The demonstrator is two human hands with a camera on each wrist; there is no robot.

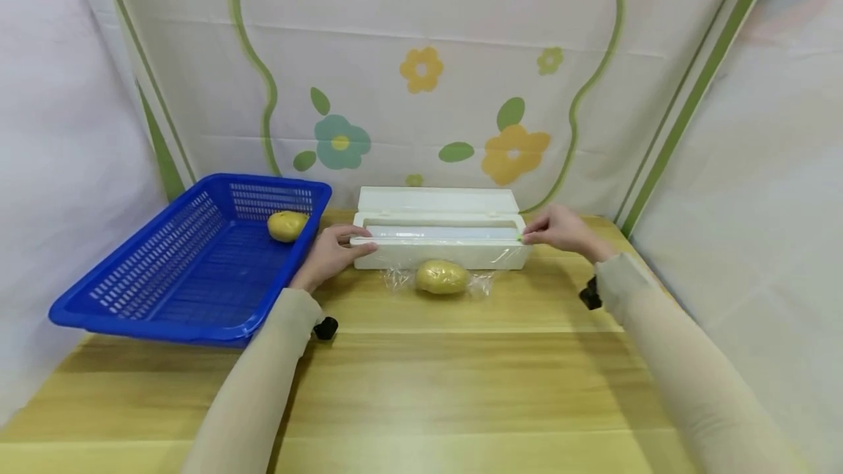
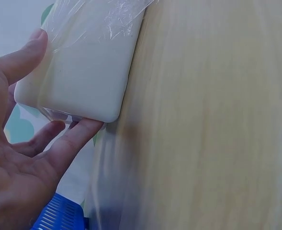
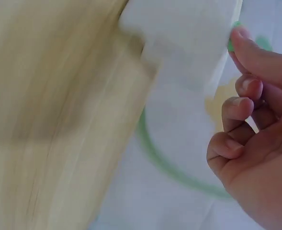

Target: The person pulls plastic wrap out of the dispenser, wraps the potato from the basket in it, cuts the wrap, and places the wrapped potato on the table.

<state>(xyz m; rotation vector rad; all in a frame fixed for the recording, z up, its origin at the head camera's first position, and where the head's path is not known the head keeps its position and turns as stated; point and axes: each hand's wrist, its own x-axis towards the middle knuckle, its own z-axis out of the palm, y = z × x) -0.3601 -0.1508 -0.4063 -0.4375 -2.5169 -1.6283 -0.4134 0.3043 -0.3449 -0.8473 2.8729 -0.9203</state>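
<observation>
From where I stand, two containers share the pale wood-grain desk [image 1: 421, 386]. The nearer to the middle is a long white rectangular box [image 1: 470, 257], its flat white lid [image 1: 437, 201] raised along the back. Inside lies a pale, glossy roll of film [image 1: 441, 232], stretched nearly from one end to the other. Clear wrap also clings to the outside of the front wall, where it catches the light in creases.

The person's left hand [image 1: 334, 251] holds the box's left end, thumb on the front and fingers round the end and its lower edge. At the opposite corner the right hand [image 1: 560, 229] pinches a small bright green tab [image 3: 231, 45] between thumb and forefinger, the other fingers curled in towards the palm.

Just in front of the box, on the desk, sits a yellow oval potato in clear film [image 1: 442, 277], with crinkled film spreading out on both sides of it. I can't tell whether it touches the front wall.

Over to the left stands the other container, a blue plastic basket with slotted sides [image 1: 204, 276]. It has a single bare yellow potato [image 1: 287, 226] in it, lying at the far right against the side; the rest of its floor shows blue. Behind everything hangs a white cloth printed with flowers [image 1: 395, 13].
</observation>
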